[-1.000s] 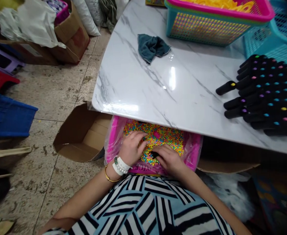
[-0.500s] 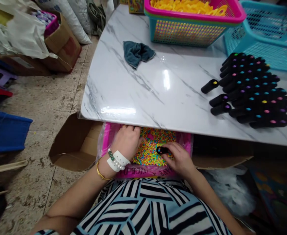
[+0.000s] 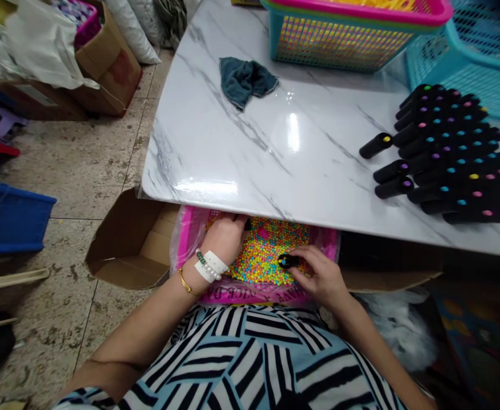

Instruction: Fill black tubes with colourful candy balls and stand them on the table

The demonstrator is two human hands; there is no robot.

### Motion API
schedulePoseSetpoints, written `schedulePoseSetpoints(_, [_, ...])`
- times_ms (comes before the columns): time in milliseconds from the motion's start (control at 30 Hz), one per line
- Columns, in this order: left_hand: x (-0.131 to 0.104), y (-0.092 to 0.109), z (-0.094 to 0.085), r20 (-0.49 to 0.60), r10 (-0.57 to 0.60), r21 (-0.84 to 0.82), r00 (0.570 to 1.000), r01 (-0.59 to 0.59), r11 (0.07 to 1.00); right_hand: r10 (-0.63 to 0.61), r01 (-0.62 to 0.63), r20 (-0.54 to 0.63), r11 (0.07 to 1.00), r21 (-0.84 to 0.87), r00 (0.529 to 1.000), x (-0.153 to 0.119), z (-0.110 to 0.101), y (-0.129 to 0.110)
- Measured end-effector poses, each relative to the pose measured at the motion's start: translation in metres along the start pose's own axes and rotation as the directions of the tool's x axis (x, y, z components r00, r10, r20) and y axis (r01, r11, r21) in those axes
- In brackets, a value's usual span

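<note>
My right hand (image 3: 320, 275) pinches a black tube (image 3: 287, 261) over many small coloured beads (image 3: 261, 256). The tube's end faces the beads and shows coloured spots. Left of it, my left hand (image 3: 223, 242) is curled at the table edge, its fingertips partly hidden. A short black piece (image 3: 247, 224) shows at those fingers, apparently the end of another tube. The beads lie in a pink basket (image 3: 184, 228) lined with clear printed plastic, on my lap beneath the table edge.
On the marbled table (image 3: 216, 148) stand several black tubes (image 3: 450, 154) with coloured dots on top, at the right. A teal cloth (image 3: 248, 82) lies farther back, near a pink-rimmed basket (image 3: 339, 42) and a blue basket (image 3: 467, 74). An open cardboard box (image 3: 126, 245) is at the left.
A black piece now shows at my left fingers, where none showed before. My right hand keeps its tube over the beads. The view has shifted slightly.
</note>
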State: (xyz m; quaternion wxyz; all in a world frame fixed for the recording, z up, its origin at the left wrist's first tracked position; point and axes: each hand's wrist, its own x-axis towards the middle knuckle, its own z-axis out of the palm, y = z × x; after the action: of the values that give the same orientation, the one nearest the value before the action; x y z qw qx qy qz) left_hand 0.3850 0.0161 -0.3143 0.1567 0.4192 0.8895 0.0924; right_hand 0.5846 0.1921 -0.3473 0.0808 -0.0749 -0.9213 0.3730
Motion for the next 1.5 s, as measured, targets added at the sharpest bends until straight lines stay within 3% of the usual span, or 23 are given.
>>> schedulePoseSetpoints(133, [-0.011, 0.004, -0.001, -0.078, 0.082, -0.322, 0.994, -0.103, 0.941, 0.205, -0.198, 0.024, 0.901, 0.386, 0.979, -0.002, 0.001, -0.011])
schedulePoseSetpoints(233, [-0.017, 0.007, -0.002, -0.067, 0.122, -0.438, 0.990, -0.139, 0.888, 0.261, -0.228, 0.013, 0.819, 0.526, 0.965, -0.001, 0.000, -0.019])
schedulePoseSetpoints(400, [-0.021, 0.005, 0.006, -0.026, 0.113, -0.450, 0.993, -0.113, 0.886, 0.176, -0.135, -0.079, 0.921, 0.366, 0.981, 0.006, -0.007, -0.032])
schedulePoseSetpoints(533, [-0.018, 0.002, 0.013, 0.019, 0.077, -0.386, 0.997, -0.064, 0.920, 0.015, 0.006, -0.138, 0.989, 0.150, 0.990, 0.011, -0.005, -0.024])
schedulePoseSetpoints(667, [-0.015, 0.000, 0.020, 0.051, 0.037, -0.278, 0.998, -0.022, 0.960, -0.156, 0.154, 0.000, 0.977, -0.148, 0.988, 0.015, 0.008, -0.009])
schedulePoseSetpoints(800, [-0.016, 0.000, 0.021, 0.075, 0.016, -0.241, 0.997, 0.002, 0.971, -0.250, 0.311, 0.198, 0.863, -0.398, 0.948, 0.017, 0.023, -0.009])
schedulePoseSetpoints(900, [-0.017, 0.001, 0.020, 0.081, -0.002, -0.233, 0.997, 0.021, 0.972, -0.304, 0.408, 0.298, 0.815, -0.410, 0.905, 0.017, 0.029, -0.013])
schedulePoseSetpoints(1000, [-0.019, 0.001, 0.019, 0.068, 0.007, -0.239, 0.998, 0.010, 0.971, -0.293, 0.384, 0.287, 0.857, -0.345, 0.912, 0.017, 0.030, -0.013])
schedulePoseSetpoints(1133, [-0.019, -0.003, 0.022, 0.041, 0.014, -0.278, 0.999, -0.002, 0.961, -0.218, 0.217, 0.182, 0.976, 0.027, 0.959, 0.014, 0.027, -0.015])
schedulePoseSetpoints(1233, [-0.018, -0.005, 0.023, -0.002, 0.047, -0.351, 0.999, -0.044, 0.935, -0.044, 0.014, 0.094, 0.954, 0.299, 0.995, 0.007, 0.017, -0.023])
schedulePoseSetpoints(1333, [-0.018, -0.006, 0.022, -0.056, 0.106, -0.413, 0.993, -0.120, 0.903, 0.118, -0.085, -0.061, 0.915, 0.395, 0.991, -0.001, -0.005, -0.031])
schedulePoseSetpoints(1400, [-0.019, -0.006, 0.022, -0.085, 0.144, -0.426, 0.986, -0.166, 0.889, 0.204, -0.082, -0.279, 0.916, 0.393, 0.938, -0.003, -0.024, -0.031])
schedulePoseSetpoints(1433, [-0.018, -0.006, 0.023, -0.101, 0.162, -0.426, 0.982, -0.190, 0.884, 0.239, -0.085, -0.413, 0.930, 0.358, 0.879, -0.003, -0.034, -0.028])
schedulePoseSetpoints(1500, [-0.016, -0.007, 0.025, -0.137, 0.201, -0.431, 0.970, -0.241, 0.870, 0.256, -0.156, -0.658, 0.966, 0.207, 0.708, 0.002, -0.055, -0.017])
